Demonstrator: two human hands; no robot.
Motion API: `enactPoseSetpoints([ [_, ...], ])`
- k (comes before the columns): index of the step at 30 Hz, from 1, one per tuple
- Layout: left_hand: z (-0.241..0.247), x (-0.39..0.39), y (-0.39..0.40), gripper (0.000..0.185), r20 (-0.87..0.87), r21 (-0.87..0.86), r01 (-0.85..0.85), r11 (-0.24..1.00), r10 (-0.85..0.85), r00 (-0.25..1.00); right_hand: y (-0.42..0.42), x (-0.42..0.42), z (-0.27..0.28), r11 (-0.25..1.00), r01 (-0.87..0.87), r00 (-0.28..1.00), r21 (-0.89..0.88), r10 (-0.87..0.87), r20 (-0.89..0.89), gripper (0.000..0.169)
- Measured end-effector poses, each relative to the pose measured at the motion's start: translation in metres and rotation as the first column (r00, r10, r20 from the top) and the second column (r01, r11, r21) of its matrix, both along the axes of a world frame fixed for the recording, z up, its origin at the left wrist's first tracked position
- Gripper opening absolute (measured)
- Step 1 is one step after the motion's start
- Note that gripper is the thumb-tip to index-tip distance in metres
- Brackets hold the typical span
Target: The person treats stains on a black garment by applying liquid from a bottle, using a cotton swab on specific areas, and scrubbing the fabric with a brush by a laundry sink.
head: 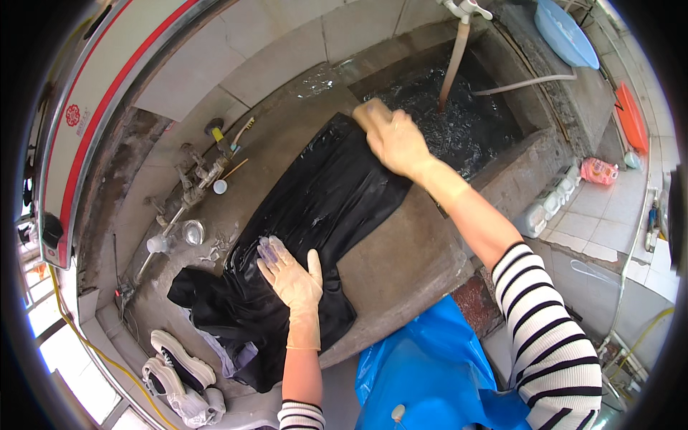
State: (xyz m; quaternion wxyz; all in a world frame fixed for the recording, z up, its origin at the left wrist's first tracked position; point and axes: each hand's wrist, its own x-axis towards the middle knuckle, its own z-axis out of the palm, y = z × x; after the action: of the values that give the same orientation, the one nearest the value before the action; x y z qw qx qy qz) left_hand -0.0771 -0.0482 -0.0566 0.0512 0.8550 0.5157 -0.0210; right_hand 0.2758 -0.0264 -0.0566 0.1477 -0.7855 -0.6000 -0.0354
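A wet black garment (317, 188) lies spread over the concrete slab (408, 242), its lower part bunched up and showing a pale lilac lining. My left hand (290, 277), in a thin pale glove with purple stains on the fingertips, rests flat on the cloth with its fingers spread. At the far end of the garment, beside the basin, my gloved right hand (398, 140) grips a tan block-shaped brush (372, 114). The brush is slightly blurred, and its underside is hidden.
Water runs from a tap (466, 9) into a concrete basin (537, 145) of dark water. Along the wall are metal pipes (188, 199), a toothbrush (243, 133) and a clear bottle (174, 241). Shoes (180, 360) stand at lower left. Plastic jugs (548, 201) lie at right.
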Motion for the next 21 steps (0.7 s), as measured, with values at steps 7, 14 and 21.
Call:
enactPoseSetpoints([
  [7,-0.009,-0.011,0.003,0.084,-0.024,-0.022,0.026,0.999,-0.026,0.999,-0.042,-0.178,0.028,0.875,-0.477,0.785,0.081,0.466,-0.408,0.037],
  [14,-0.003,-0.004,-0.001,0.079,-0.183,-0.024,0.002,1.0,-0.006,0.983,-0.079,0.114,-0.074,0.943,0.189,0.962,-0.274,-0.234,-0.143,0.047],
  [21,-0.008,-0.022,0.003,0.07,-0.041,-0.078,0.002,0.997,-0.006,0.999,-0.105,0.083,-0.21,0.542,-0.113,0.954,-0.833,-0.175,-0.243,0.091],
])
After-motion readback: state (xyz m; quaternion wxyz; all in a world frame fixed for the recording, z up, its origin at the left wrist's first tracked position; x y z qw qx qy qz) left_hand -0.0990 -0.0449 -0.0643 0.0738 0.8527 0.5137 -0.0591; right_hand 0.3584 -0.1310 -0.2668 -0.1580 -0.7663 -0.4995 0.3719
